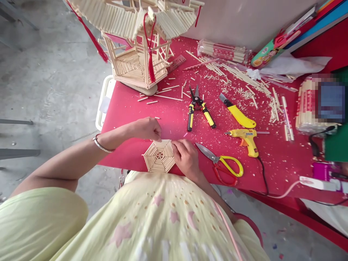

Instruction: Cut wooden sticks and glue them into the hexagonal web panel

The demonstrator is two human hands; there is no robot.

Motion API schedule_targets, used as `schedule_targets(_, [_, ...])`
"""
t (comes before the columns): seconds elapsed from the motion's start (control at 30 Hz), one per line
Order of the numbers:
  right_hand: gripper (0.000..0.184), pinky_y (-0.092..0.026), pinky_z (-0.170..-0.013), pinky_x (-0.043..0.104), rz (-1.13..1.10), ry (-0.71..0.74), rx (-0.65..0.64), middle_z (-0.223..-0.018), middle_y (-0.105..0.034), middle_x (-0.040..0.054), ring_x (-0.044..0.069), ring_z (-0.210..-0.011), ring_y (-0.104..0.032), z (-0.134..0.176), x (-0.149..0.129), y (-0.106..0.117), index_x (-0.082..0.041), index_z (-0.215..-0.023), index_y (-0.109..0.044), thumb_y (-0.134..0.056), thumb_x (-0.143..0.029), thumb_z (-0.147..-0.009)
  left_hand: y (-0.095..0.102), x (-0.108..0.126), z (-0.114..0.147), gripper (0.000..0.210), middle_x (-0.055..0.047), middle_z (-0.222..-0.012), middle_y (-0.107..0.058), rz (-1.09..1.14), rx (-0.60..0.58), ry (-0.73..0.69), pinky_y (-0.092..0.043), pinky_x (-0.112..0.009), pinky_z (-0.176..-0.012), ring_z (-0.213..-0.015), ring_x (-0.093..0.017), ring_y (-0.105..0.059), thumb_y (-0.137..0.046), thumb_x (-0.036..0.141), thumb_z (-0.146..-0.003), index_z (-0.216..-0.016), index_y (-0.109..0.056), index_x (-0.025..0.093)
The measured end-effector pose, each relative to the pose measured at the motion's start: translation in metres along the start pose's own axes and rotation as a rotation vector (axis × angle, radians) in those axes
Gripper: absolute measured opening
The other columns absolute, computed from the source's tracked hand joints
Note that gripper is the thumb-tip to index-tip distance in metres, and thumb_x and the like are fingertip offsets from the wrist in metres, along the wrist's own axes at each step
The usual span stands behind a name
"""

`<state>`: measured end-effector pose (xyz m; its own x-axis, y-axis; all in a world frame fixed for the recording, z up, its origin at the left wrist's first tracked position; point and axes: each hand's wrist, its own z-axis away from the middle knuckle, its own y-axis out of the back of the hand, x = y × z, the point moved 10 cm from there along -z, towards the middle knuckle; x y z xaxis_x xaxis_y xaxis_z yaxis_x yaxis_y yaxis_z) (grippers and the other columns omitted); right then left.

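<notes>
Watching left hand, right hand and stick panel, I cannot tell whether fingers are clamping. Uneven pressing risks breakage.

Markings: no legible text, brand or number.
Red print shows on the wrapped stick bundle at the rear of the table and on the wrapped stick pack at the right; characters not resolvable. The green-ended carton carries a coloured label with a pictured figure; wording too small to read. The red-and-white printed strip beside the stick model: illegible. Shirt: pink star and crescent motifs, with white letter-like shapes at the lower edge, unreadable.
</notes>
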<state>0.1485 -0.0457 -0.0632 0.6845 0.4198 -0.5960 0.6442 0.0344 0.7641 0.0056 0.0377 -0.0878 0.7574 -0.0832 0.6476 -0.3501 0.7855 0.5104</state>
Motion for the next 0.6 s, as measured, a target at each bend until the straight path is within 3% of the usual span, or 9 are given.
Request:
schedule_targets(0.2, [0.031,-0.052,-0.089,0.032,0.065,-0.009,-0.04,-0.106,-0.069,0.0074,0.02,-0.099,-0.066,0.0,0.0,-0.004,-0.022,-0.132,-0.065,-0.049,-0.025,-0.106,0.0,0.007,-0.005,0.016,0.007,-0.053,-0.061,-0.13,0.009,-0.043,-0.035,-0.023,-0.061,-0.055,-0.008,-0.049,-0.07,0.032,-0.074,-0.063,-0.072,0.02])
schedule_targets(0.6, [0.036,-0.053,-0.087,0.033,0.079,-0.017,-0.071,-0.104,-0.067,0.0071,0.021,-0.097,-0.064,-0.001,-0.001,-0.007,-0.024,-0.136,-0.064,-0.05,-0.022,-0.103,0.0,0.022,0.004,0.014,0.004,-0.064,-0.067,-0.265,0.04,-0.053,-0.035,-0.024,-0.066,-0.063,-0.011,-0.054,-0.067,0.023,-0.08,-0.067,-0.071,0.022])
